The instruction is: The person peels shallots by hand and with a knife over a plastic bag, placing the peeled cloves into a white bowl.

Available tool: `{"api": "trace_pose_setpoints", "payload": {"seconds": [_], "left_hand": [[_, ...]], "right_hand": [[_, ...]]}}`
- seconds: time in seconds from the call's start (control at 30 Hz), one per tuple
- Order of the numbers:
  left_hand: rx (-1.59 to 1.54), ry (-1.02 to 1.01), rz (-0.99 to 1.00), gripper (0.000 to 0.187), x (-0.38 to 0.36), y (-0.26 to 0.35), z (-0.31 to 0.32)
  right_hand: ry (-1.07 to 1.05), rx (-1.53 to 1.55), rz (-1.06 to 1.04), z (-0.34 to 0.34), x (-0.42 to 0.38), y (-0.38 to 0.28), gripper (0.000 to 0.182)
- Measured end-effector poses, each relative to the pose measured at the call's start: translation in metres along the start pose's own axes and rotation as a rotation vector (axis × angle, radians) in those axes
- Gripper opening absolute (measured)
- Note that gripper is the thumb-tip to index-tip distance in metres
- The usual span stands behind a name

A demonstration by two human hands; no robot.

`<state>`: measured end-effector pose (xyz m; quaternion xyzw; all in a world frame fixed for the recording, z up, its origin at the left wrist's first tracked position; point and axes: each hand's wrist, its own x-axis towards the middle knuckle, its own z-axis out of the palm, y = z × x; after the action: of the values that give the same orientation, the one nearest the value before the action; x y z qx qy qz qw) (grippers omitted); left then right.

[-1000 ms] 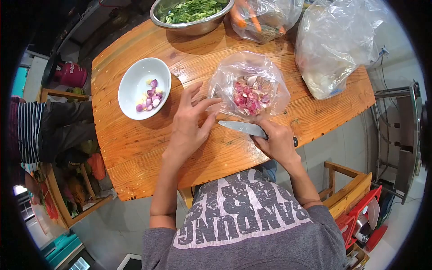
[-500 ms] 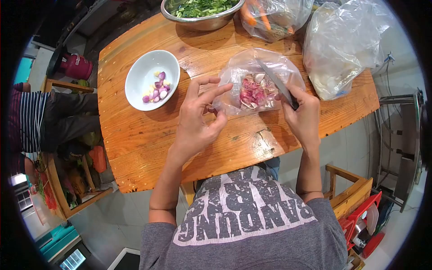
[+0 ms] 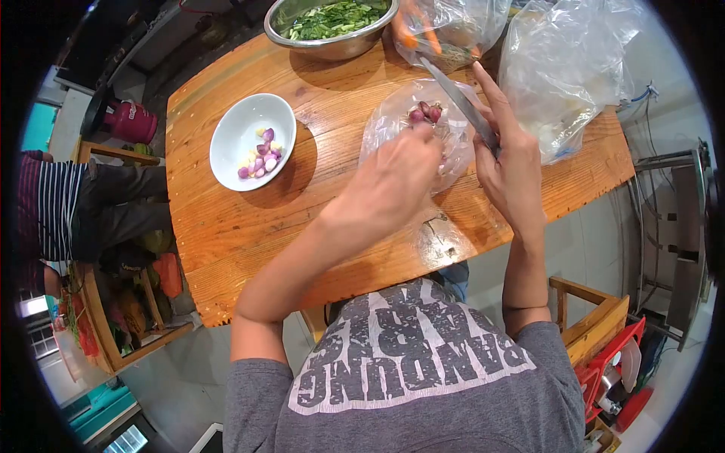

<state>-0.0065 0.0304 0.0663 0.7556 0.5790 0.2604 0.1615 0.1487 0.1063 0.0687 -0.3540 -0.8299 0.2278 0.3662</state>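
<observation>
My left hand (image 3: 400, 170) is closed over the clear plastic bag (image 3: 376, 136) on the table. A small bunch of unpeeled reddish-purple shallots (image 3: 425, 113) shows at its far side, seemingly in its fingers; the fingertips are hidden. Held in my right hand (image 3: 512, 162) is a knife (image 3: 462, 98), blade angled up and left above the bag's right edge, index finger stretched out. To the left, a white bowl (image 3: 230, 136) holds several peeled shallots (image 3: 260, 161) and some pale pieces that look like garlic.
A metal bowl (image 3: 332, 50) of chopped greens stands at the far edge. Beside it lie a plastic bag with carrots (image 3: 430, 38) and a larger clear bag (image 3: 563, 75). Another person (image 3: 60, 200) stands left of the wooden table (image 3: 249, 249). A wooden chair (image 3: 593, 321) is at lower right.
My left hand has moved right from the bag's left side and closed over its middle. The bunch of shallots has come into view. The right hand still holds the knife, its index finger now extended.
</observation>
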Motion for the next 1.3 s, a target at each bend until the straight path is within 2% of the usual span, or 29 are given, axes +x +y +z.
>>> {"api": "trace_pose_setpoints", "payload": {"seconds": [0.07,0.17,0.27,0.37,0.47,0.57,0.67,0.77,0.87,0.93,1.07,1.17,1.3], "left_hand": [[0.105,0.029,0.047,0.010,0.017,-0.025,0.016],[0.284,-0.047,-0.014,0.012,0.049,-0.047,0.034],[0.334,0.296,0.307,0.013,0.060,-0.067,0.055],[0.275,0.055,0.030,0.017,0.075,-0.069,0.059],[0.268,0.073,-0.088,0.018,0.079,-0.066,0.065],[0.197,0.197,0.054,0.016,0.067,-0.072,0.071],[0.161,0.256,0.101,0.014,0.059,-0.072,0.068],[0.156,0.125,0.029,0.015,0.058,-0.071,0.059],[0.093,0.102,-0.072,0.017,0.054,-0.069,0.056],[0.081,0.061,-0.083,0.016,0.045,-0.059,0.047],[-0.035,-0.183,-0.077,0.015,0.019,-0.050,0.040],[-0.100,-0.241,0.044,0.017,0.003,-0.044,0.037],[-0.044,-0.085,0.030,0.024,-0.002,-0.042,0.043]], "right_hand": [[-0.019,0.032,0.042,0.001,0.001,-0.005,0.071],[-0.002,0.084,0.075,0.006,-0.003,-0.003,0.070],[-0.030,0.078,0.097,0.006,-0.005,0.000,0.069],[-0.045,0.116,0.154,0.004,-0.005,-0.004,0.068],[0.014,0.171,0.082,0.010,-0.007,0.007,0.070],[0.005,0.177,0.106,0.010,-0.010,0.009,0.068],[-0.016,0.251,0.137,0.009,-0.014,0.006,0.066],[-0.078,0.203,0.181,0.004,-0.017,0.002,0.064],[-0.134,0.283,0.215,0.003,-0.022,-0.005,0.062],[-0.102,0.231,0.198,0.006,-0.028,0.001,0.060],[-0.004,0.219,0.155,0.004,-0.032,0.007,0.059],[-0.069,0.233,0.181,0.003,-0.032,0.006,0.060],[-0.080,0.286,0.125,0.009,-0.031,0.002,0.061]]}}
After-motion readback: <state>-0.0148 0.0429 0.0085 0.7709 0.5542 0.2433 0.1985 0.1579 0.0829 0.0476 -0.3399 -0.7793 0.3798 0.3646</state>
